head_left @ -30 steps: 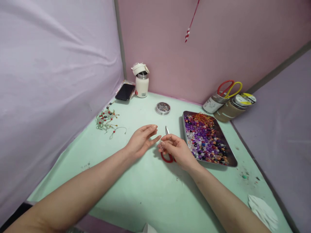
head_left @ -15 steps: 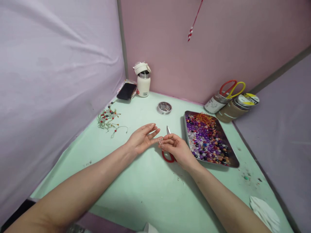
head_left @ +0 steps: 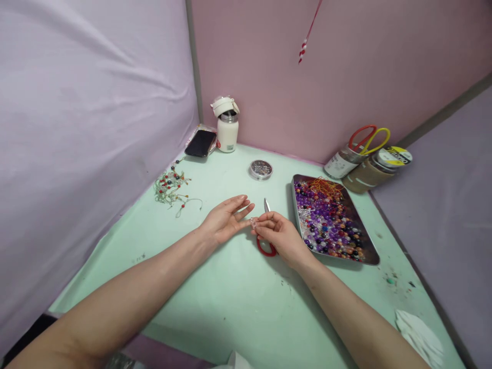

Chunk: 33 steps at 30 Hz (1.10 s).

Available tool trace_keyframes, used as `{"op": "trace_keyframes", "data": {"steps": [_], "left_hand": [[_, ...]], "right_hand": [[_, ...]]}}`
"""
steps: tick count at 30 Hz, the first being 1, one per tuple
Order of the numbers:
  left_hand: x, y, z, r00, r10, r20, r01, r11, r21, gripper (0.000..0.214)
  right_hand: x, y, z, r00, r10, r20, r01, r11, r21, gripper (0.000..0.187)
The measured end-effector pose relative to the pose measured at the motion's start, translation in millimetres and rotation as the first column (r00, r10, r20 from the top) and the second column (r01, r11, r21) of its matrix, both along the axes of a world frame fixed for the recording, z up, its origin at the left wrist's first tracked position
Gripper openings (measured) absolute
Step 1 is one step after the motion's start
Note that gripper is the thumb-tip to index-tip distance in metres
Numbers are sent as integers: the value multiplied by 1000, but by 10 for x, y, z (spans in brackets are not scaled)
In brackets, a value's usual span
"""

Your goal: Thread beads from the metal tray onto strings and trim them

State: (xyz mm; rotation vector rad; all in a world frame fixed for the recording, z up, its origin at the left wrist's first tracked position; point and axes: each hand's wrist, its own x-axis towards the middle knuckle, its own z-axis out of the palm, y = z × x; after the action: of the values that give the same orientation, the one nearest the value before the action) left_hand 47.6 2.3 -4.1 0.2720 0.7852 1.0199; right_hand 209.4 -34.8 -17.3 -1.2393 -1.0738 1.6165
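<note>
My left hand (head_left: 230,218) is turned palm up with its fingers stretched out and apart. At the tip of one of its fingers is a small loop of clear beads (head_left: 253,222), which looks like a beaded ring. My right hand (head_left: 280,236) pinches that loop between thumb and fingertips. Whether the finger passes through the loop is too small to tell. Beneath my right hand lie scissors (head_left: 266,252) with red handles, their blades pointing away and their middle hidden by the hand.
To the right lies a metal tray (head_left: 361,225) of mixed beads and orange cord. Behind it are a jar (head_left: 340,163) with red and yellow handles and a lidded jar (head_left: 365,179). A round case (head_left: 261,169), white bottle (head_left: 227,134), phone (head_left: 200,143), beaded strings (head_left: 169,187) and white glove (head_left: 418,338) surround the hands.
Almost nothing differs. My hands hold nearly the same pose, with the clear beaded loop still at the left fingertip. The view has shifted very slightly.
</note>
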Motion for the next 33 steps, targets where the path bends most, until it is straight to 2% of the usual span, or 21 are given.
{"op": "trace_keyframes", "data": {"steps": [17, 21, 24, 26, 28, 31, 33], "left_hand": [[16, -29, -16, 1000, -25, 3, 25, 999, 31, 8], [21, -50, -9, 997, -73, -27, 75, 993, 96, 11], [31, -86, 25, 993, -90, -78, 104, 975, 195, 13], [47, -115, 54, 985, -91, -147, 125, 961, 245, 16], [73, -146, 75, 968, -94, -232, 159, 947, 278, 19], [118, -185, 78, 931, -104, -350, 225, 919, 325, 20], [142, -204, 69, 899, -110, -425, 273, 898, 345, 20]], "right_hand": [[-40, -4, 24, 999, -44, 17, 44, 999, -25, 32], [-43, -7, 22, 997, -41, 60, 41, 999, 0, 33], [0, -11, 39, 988, -23, 156, 10, 997, 82, 32], [46, -10, 81, 958, -61, 282, 1, 978, 209, 32], [92, -7, 143, 911, -143, 386, -6, 933, 360, 30], [133, -4, 230, 892, -201, 405, -25, 873, 487, 23], [136, -7, 266, 914, -168, 370, -31, 879, 475, 20]]}}
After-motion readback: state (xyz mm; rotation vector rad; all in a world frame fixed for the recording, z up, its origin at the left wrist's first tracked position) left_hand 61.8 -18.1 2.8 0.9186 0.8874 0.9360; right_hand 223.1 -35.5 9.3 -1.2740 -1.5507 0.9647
